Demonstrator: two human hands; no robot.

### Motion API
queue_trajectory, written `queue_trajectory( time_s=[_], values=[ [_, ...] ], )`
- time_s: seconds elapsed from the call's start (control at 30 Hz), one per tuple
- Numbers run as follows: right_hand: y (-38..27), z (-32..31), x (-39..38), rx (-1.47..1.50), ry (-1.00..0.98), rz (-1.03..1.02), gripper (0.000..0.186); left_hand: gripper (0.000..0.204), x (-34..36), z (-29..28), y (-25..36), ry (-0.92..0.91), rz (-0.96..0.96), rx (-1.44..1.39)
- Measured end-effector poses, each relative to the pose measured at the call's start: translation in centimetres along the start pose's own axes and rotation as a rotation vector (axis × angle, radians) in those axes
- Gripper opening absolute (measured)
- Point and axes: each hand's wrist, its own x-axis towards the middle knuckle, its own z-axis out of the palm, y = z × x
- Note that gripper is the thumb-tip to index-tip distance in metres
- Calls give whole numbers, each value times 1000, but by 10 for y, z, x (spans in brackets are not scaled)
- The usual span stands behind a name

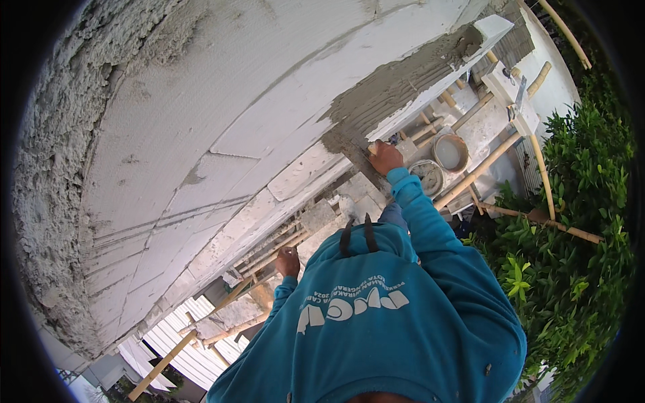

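My right hand (386, 158) is closed round the pale handle of a trowel, held low against the wall's top edge; its blade is mostly hidden by the hand and smeared mortar. Wet grey mortar (396, 87) with combed ridges covers a strip of the white block wall (235, 127) just beyond that hand. At the upper right, a white block (494, 28) adjoins the mortar strip. My left hand (287, 262) hangs near the wall's lower part, fingers curled, with no object showing in it.
Beside my right hand stand a bucket (451, 152) and a second bucket holding grey mortar (427, 176). Bamboo scaffold poles (485, 168) run along the right. A pale block (500, 87) with a metal-bladed tool (519, 97) rests farther out. Leafy bushes (571, 174) fill the right side.
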Motion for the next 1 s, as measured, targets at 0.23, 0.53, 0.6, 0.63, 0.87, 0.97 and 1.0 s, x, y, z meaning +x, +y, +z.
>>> queue_trajectory(
  time_s=[0.23, 0.53, 0.6, 0.63, 0.87, 0.97, 1.0],
  values=[
    [-23, 34, -22, 11, -56, -55, 35, 20, 8, 7, -14, -4, 18, 12],
    [-14, 38, -72, 706, 80, 5, 22, 21, 19, -10, -7, -59, -51, 34],
    [6, 55, -69, 1074, 113, 332, 13, 24, 20, -11, -21, -61, -39, 16],
    [10, 66, -68, 1257, 127, 501, 9, 25, 23, -9, -34, -53, -15, 51],
    [-55, 134, -86, 1828, 192, 818, 15, 27, 25, -40, -39, -69, 37, 174],
    [-93, 169, -105, 1777, 180, 806, 12, 28, 31, -57, -37, -41, 83, 198],
    [-104, 181, -108, 1711, 231, 798, 10, 28, 37, -63, -36, -36, 95, 214]
  ],
)
